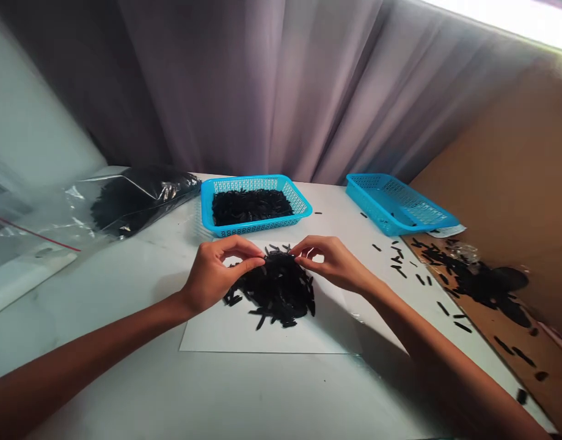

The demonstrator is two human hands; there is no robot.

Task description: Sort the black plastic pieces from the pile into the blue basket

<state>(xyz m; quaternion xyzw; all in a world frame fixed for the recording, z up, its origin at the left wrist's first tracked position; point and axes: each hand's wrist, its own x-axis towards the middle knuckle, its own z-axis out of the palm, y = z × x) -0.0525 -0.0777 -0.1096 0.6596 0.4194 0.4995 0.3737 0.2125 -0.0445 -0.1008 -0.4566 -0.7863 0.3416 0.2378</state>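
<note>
A heap of small black strips lies on a white sheet in front of me. My left hand is above the heap's left far side, thumb and forefinger pinched together. Across a short gap, my right hand pinches in the same way at the heap's right far side. Dark pieces show between the two sets of fingertips. Whatever is in either pinch blends into the black heap behind it.
Behind the heap, a blue basket holds many black strips. Another blue basket stands at the right, with a few pieces in it. A clear bag of black material lies left. Loose strips and brown cardboard are at the right.
</note>
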